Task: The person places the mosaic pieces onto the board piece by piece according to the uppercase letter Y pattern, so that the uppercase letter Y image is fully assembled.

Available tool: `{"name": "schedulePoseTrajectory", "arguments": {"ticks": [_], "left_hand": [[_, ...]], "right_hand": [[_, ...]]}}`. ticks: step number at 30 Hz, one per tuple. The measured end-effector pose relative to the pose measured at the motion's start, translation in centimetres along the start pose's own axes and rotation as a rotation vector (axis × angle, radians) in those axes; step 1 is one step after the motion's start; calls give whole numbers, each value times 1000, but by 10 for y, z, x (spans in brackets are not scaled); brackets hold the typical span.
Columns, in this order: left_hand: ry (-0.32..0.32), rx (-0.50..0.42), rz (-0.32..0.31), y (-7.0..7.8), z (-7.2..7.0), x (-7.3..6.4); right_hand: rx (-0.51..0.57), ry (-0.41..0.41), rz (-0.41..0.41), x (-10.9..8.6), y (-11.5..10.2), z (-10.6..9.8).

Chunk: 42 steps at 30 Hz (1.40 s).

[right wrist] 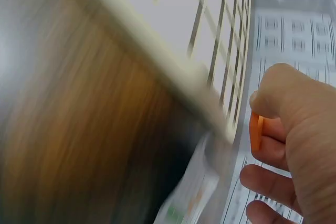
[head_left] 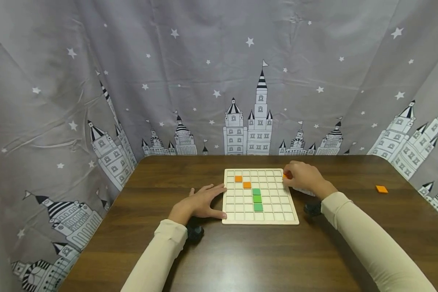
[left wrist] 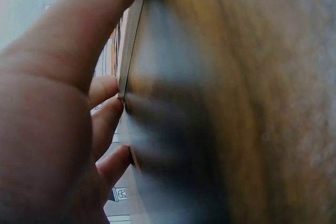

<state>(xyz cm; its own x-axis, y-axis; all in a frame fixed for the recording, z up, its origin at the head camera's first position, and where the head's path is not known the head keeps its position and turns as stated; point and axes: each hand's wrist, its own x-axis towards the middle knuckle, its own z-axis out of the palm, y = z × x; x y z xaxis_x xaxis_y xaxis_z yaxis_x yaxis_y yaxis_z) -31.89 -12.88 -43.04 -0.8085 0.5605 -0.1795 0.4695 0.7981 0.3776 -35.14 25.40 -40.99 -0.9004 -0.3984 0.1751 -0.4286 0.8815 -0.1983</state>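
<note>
A pale wooden grid board (head_left: 273, 217) lies on the table. Two orange tiles (head_left: 247, 185) sit diagonally in its upper left, and three green tiles (head_left: 257, 198) run in a column below them. My left hand (head_left: 204, 201) is at the board's left edge, thumb and fingers spread and touching the rim. Over the upper right corner, my right hand (head_left: 304, 176) pinches an orange square tile (right wrist: 255, 131) between thumb and index finger. The other fingers are loosely bent in the right wrist view.
Another orange tile (head_left: 381, 189) lies far to the right on the brown wooden table (head_left: 263, 259). A white paper card (right wrist: 186, 198) with green and orange marks is beside the board, mostly hidden under the right hand in the head view. A grey castle-print curtain (head_left: 204, 81) hangs behind.
</note>
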Motion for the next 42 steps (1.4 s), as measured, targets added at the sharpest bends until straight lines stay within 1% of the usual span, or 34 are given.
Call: {"name": "schedulePoseTrajectory", "arguments": {"ticks": [5, 11, 15, 19, 27, 32, 37, 40, 42], "left_hand": [[1, 8, -5, 2, 0, -1], [-1, 17, -15, 4, 0, -2], [1, 18, -17, 5, 0, -2], [2, 23, -13, 5, 0, -2], [4, 22, -19, 5, 1, -3], [-6, 27, 12, -11, -5, 5], [-11, 28, 51, -26, -11, 13], [-13, 31, 70, -35, -15, 17], [-16, 35, 83, -41, -17, 21]], "right_hand": [[44, -10, -88, 19, -25, 10], [91, -38, -156, 29, -39, 23], [106, -56, -206, 30, -42, 27], [109, -70, -228, 30, -42, 29], [140, -59, -297, 30, -40, 30], [128, -68, -277, 38, -43, 36], [126, -56, -261, 43, -49, 37], [131, -57, -232, 44, -53, 36], [123, -61, -196, 46, -55, 37]]}}
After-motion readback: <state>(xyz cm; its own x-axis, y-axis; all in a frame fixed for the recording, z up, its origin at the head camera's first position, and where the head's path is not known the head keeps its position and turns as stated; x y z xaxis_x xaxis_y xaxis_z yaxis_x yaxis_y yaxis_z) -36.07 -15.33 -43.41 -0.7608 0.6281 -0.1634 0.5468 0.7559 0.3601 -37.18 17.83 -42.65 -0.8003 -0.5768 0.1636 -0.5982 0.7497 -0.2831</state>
